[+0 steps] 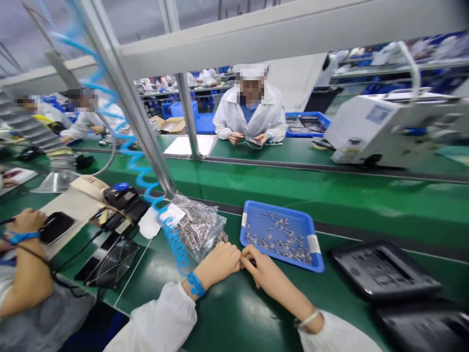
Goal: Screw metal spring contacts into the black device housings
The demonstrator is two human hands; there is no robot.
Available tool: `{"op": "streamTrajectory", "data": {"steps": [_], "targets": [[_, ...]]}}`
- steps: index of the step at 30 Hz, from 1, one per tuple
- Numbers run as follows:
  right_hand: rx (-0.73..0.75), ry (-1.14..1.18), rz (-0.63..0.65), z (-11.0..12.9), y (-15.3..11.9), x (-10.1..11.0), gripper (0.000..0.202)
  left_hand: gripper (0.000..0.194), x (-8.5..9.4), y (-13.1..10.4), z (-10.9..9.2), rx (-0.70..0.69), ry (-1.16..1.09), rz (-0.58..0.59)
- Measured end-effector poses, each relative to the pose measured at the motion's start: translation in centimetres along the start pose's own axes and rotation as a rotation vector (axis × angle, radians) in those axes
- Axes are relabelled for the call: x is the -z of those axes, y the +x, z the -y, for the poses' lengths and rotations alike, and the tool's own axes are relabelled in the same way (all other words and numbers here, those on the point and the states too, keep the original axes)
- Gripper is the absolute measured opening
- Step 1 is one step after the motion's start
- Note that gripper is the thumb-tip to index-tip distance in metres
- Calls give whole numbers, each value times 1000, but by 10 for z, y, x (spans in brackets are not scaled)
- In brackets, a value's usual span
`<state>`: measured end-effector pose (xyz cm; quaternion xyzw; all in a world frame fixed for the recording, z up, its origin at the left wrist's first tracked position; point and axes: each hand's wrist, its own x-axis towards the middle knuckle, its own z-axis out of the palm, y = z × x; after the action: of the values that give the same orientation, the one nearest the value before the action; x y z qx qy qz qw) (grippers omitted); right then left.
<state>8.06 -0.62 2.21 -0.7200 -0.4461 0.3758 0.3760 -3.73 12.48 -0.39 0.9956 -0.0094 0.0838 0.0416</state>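
Note:
My left hand (221, 261), with a blue band at the wrist, is closed with its fingers curled, and its fingertips meet those of my right hand (259, 264). The right hand is pinched too; whatever lies between the fingers is hidden or too small to name. Just beyond both hands rests a blue tray (256, 211) with many small metal parts (293, 244) scattered in it. A clear plastic bag (198, 222) full of similar metal pieces sits beyond my left hand.
Black plastic housings (384, 271) lie at the right. A coiled blue hose (146, 181) hangs by a metal post (139, 112). To the left are a fan (115, 261) and a co-worker's arm (27, 274). Across the green bench, another person (251, 115) sits near a white machine (377, 127).

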Motion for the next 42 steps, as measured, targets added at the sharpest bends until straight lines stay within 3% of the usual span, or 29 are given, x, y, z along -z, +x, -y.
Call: {"op": "streamTrajectory", "data": {"steps": [4,9,11,15,17,20,26,32,36,42], "targets": [[96,-28,16,1,-4,8,18,16,3,-1,-3,64,-123,58],[108,-23,8,3,-6,9,22,31,12,-6,-1,111,-450,50],[190,-176,-55,1,-5,6,21,41,13,-6,-1,171,-605,18],[461,-750,-233,-6,-4,4,23,57,14,-4,-6,313,-896,-30],[532,-830,-270,-5,-5,6,26,61,13,-3,-9,366,-1009,-45],[529,-745,-262,-1,-8,9,25,63,11,0,-13,441,-1112,-78],[364,-740,-160,6,-7,11,28,63,8,-1,-8,487,-1124,-116],[237,-462,-101,14,-9,22,26,52,15,-3,0,389,-1015,-81],[230,-549,-99,15,-11,25,26,32,23,-1,-4,362,-980,-41],[217,-662,-84,24,-17,32,23,27,27,0,-11,306,-903,26]]}}
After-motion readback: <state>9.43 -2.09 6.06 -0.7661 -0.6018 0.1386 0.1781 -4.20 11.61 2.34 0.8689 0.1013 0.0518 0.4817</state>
